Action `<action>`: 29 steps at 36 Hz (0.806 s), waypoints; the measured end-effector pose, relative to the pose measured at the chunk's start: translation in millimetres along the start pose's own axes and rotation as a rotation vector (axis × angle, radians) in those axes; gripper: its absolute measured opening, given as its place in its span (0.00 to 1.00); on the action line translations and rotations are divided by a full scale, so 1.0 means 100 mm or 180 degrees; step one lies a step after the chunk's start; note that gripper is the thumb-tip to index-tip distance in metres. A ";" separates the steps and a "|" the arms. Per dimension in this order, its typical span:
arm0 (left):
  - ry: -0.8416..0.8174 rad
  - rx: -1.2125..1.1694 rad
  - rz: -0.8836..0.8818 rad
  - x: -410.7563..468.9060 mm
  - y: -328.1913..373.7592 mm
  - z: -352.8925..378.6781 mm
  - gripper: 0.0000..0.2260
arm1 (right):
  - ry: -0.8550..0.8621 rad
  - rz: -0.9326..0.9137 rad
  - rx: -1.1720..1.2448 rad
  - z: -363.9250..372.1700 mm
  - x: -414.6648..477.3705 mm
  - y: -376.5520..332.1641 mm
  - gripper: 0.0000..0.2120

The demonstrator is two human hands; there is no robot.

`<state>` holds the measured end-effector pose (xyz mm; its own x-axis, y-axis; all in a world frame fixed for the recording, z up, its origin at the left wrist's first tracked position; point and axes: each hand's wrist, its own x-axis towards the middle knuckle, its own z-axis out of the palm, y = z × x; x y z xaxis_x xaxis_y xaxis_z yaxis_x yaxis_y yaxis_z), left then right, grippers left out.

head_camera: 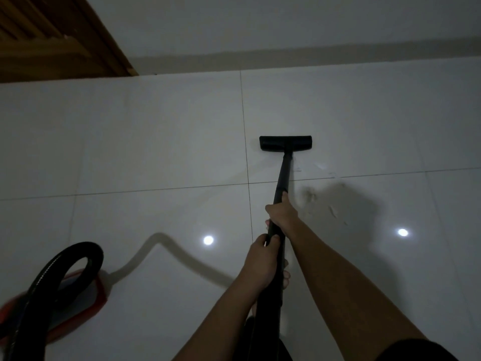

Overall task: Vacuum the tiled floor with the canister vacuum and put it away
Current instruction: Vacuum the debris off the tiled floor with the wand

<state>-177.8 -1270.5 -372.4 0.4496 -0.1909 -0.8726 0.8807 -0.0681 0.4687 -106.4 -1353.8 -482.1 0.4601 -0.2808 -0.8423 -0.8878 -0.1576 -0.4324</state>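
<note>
Tiled floor (156,142) under nozzle (285,143) (both hands (282,212) grip wand (282,178)).

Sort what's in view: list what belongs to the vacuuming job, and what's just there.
Part of the job:
floor head
wand, held by right hand and left hand
hose
canister
dirt patch
tiled floor

Just there:
wooden door
wall

A single wide-angle view from the person's head looks forward and steeply down along both forearms. The fingers (273,239) sit close, low and right of centre. Beyond them the tiled floor (156,142) stretches to the wall (286,27) at the top edge.
</note>
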 end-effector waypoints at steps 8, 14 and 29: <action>-0.0026 0.0032 0.0001 -0.12 -0.20 0.05 0.13 | 0.0067 0.0069 0.0116 -0.05 -0.17 0.20 0.37; -0.0105 0.0136 -0.0052 -0.20 -0.44 0.10 0.11 | 0.0156 0.0069 0.0085 -0.10 -0.28 0.48 0.38; -0.0315 0.0368 -0.0061 -0.57 -1.16 -0.10 0.12 | 0.0128 -0.0147 0.0567 0.09 -0.74 1.24 0.31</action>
<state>-303.7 -1241.6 -378.8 0.4110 -0.2838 -0.8663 0.8633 -0.1840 0.4699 -250.7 -1343.9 -476.7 0.4975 -0.3152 -0.8082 -0.8520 -0.0022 -0.5236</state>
